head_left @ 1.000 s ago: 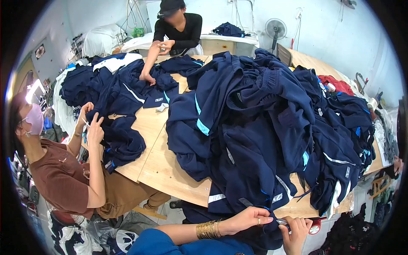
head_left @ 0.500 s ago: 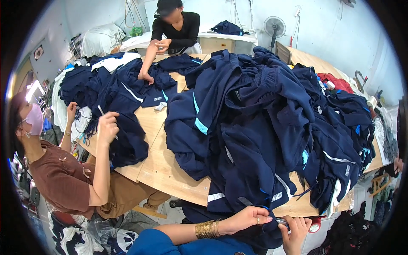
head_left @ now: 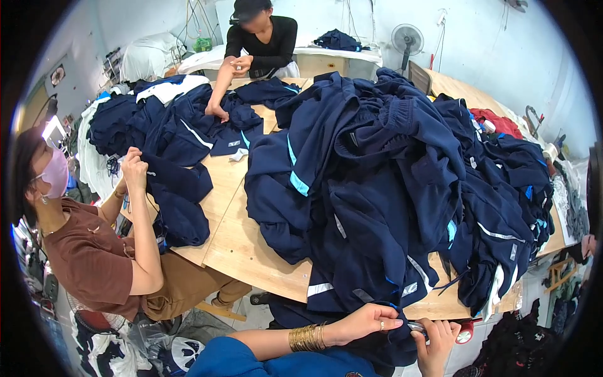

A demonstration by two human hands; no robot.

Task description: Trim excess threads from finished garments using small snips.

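Wooden surface [head_left: 235,257], heaped with navy clothes [head_left: 370,195]. From beside it, I see a dark garment [head_left: 392,353] at the near edge, pinched narrowly in the left hand's [head_left: 362,325] fingers; the right hand's [head_left: 436,339] fingers grip a small silver tool [head_left: 416,327]. The cloth looks soft, limp, fairly light, unlikely to slip; a folded edge should hold best.

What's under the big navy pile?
A wooden table: bare wood shows left of the pile and in patches at its near right. The tabletop directly beneath, and anything else lying there, is covered by the garments, so can't tell.
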